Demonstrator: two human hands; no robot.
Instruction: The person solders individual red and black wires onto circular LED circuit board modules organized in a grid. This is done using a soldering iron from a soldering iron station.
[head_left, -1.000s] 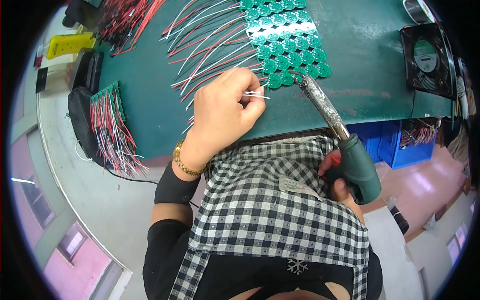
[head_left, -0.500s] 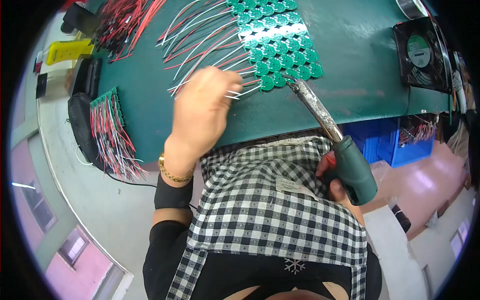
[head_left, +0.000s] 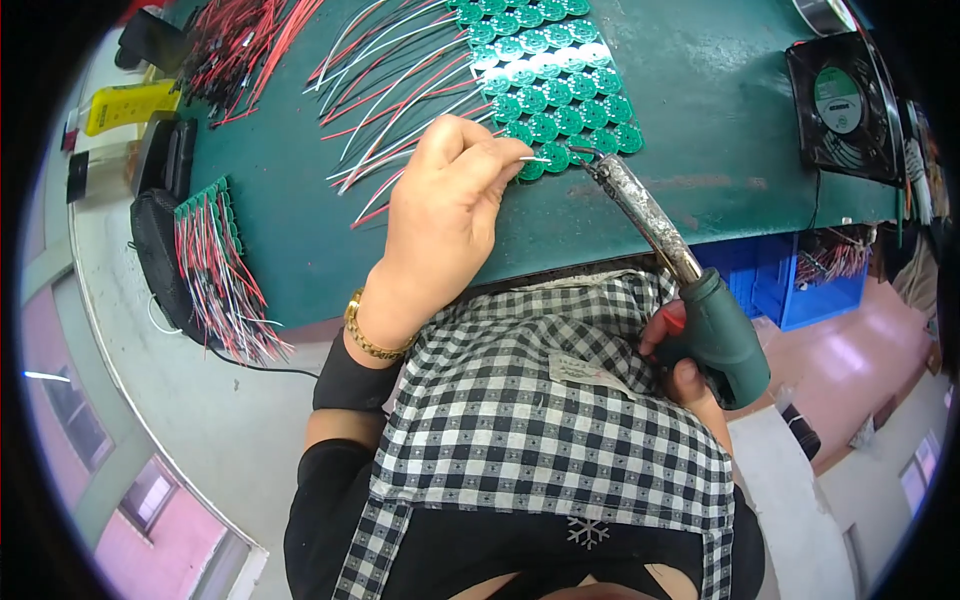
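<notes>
My left hand (head_left: pixel 438 215) pinches a thin white wire (head_left: pixel 537 160) between thumb and fingertips. The bare end of that wire points right, at the lower left corner of a panel of round green circuit boards (head_left: pixel 567 90). My right hand (head_left: pixel 686 375) is wrapped round the dark green handle of a soldering iron (head_left: pixel 722 340), mostly behind it. The iron's bent tip is at the panel's bottom row, just right of the wire end; whether it touches cannot be told. Red, white and black wires (head_left: pixel 395 80) fan out from the panel's left edge, partly behind my left hand.
Loose red and black wires (head_left: pixel 235 50) lie at the far left. A wired green panel (head_left: pixel 215 260) hangs by the left table edge near a black pouch (head_left: pixel 160 240). At right are a black fan (head_left: pixel 840 110), a solder spool (head_left: pixel 825 15) and blue bins (head_left: pixel 815 290).
My left hand has moved right, toward the panel's lower left corner, with a white wire now in its fingertips. The soldering iron has shifted slightly right.
</notes>
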